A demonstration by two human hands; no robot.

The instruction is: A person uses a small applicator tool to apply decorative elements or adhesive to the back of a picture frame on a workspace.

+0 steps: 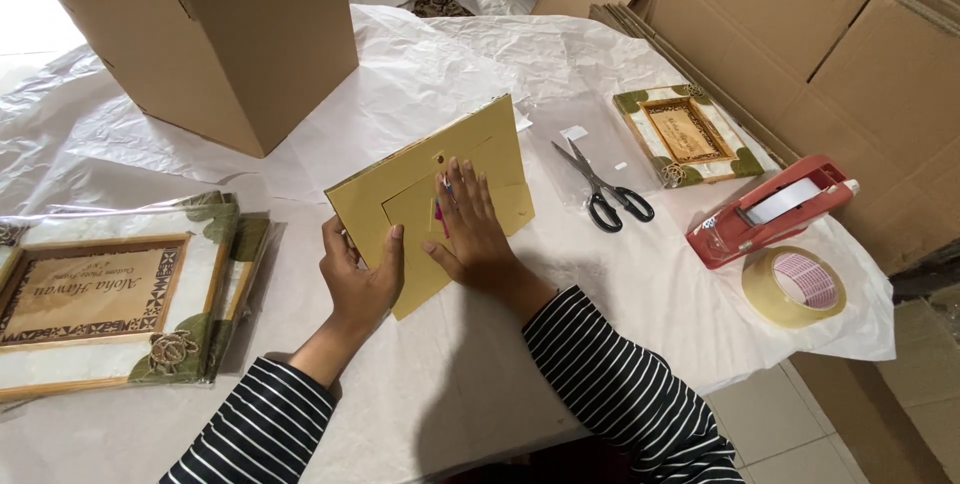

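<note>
Yellow frame back (430,199) at frame centre, tilted above table (450,384). Left hand (360,279) grip closed on lower left edge; right hand (470,229) flat, fingers open, pressing backing. Looks light, stiff, likely fragile; hold by edges.

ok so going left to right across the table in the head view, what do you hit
wrapped picture frames → left hand → yellow frame back → right hand → scissors → small decorated frame → red tape dispenser → tape roll
</note>
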